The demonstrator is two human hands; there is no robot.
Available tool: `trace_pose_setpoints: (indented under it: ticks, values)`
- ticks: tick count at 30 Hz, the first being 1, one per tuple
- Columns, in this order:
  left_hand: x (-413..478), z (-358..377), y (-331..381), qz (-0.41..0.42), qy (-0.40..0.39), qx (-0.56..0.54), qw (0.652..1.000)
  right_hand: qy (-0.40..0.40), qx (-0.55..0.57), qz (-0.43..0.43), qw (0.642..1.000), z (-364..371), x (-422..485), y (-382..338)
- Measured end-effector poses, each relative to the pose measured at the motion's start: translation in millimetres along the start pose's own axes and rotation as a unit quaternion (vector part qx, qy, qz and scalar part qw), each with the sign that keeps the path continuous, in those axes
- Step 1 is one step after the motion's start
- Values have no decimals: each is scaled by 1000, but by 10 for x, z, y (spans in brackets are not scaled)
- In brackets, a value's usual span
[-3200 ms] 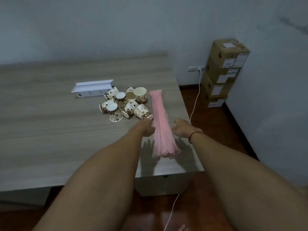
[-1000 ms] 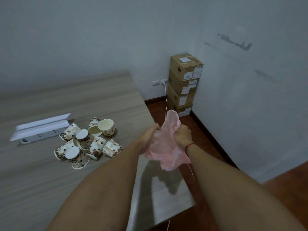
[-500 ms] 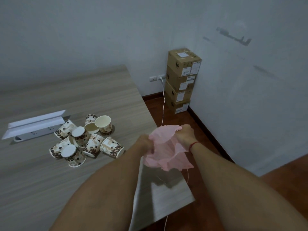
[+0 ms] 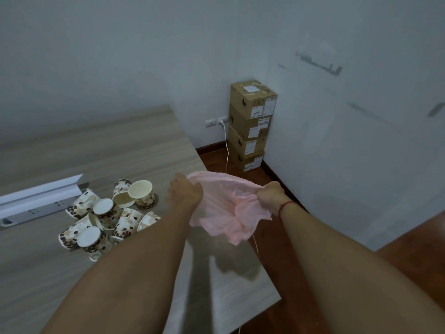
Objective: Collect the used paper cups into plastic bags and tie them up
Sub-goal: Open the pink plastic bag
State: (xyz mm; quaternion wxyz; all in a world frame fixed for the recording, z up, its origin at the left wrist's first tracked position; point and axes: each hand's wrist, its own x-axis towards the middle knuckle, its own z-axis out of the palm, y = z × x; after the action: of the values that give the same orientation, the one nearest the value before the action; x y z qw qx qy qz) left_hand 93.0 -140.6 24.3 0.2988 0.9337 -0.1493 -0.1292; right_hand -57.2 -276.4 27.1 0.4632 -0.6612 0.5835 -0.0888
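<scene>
A thin, crinkled pink plastic bag (image 4: 224, 213) hangs above the table's right edge, its mouth stretched wide. The left hand (image 4: 185, 194) and right hand (image 4: 271, 197) each pinch its rim, fingers curled. Bean-printed paper cups (image 4: 108, 218) lie heaped on the wood-grain table (image 4: 120, 145), beside a white power strip (image 4: 36, 201).

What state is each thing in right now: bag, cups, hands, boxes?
pink plastic bag, held up between both hands, mouth pulled open.
paper cups, heaped on the table, mostly tipped over, outside the bag.
left hand, grips the bag's rim.
right hand, grips the bag's rim.
cardboard boxes, stacked, closed.
white cable, plugged into the wall socket.
</scene>
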Motion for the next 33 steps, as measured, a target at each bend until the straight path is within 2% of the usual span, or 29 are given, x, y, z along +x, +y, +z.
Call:
trace_pose_setpoints:
  ticks: [3, 4, 6, 8, 9, 11, 12, 15, 17, 20, 26, 29, 33]
  values:
    - [-29, -35, 129, 140, 91, 27, 986, 6, 32, 19, 999, 27, -13, -115]
    - [-51, -32, 151, 184, 70, -1, 980, 13, 48, 23, 998, 34, -11, -142]
    - [-115, 39, 144, 238, -72, -35, 968, 16, 86, 38, 995, 65, -36, -190]
    - [-188, 201, 71, 229, -238, 2, 944, 12, 116, 51, 992, 120, -15, -211]
    - [-209, 328, 4, 213, -296, 26, 931, 7, 127, 56, 990, 142, -10, -219]
    - [-252, 558, -155, 170, -374, 112, 905, 17, 131, 64, 989, 137, 6, -227]
    - [-250, 629, -232, 136, -383, 158, 900, 28, 128, 65, 989, 112, 31, -220]
    - [-110, 687, -400, 36, -356, 199, 912, 86, 129, 55, 986, -33, 184, -163]
    - [27, 642, -404, 48, -332, 190, 923, 105, 117, 54, 986, -101, 286, -124]
    - [196, 528, -270, 89, -300, 182, 932, 59, 97, 61, 992, -49, 334, -189]
    - [468, 248, -21, 83, -184, 67, 977, -54, 90, 24, 994, 248, 338, -622]
    - [585, 82, -122, 59, -117, 16, 991, -64, 71, 8, 995, 404, 352, -763]
    - [808, -237, -445, 25, -19, 14, 999, -29, 63, 9, 998, 585, 401, -861]
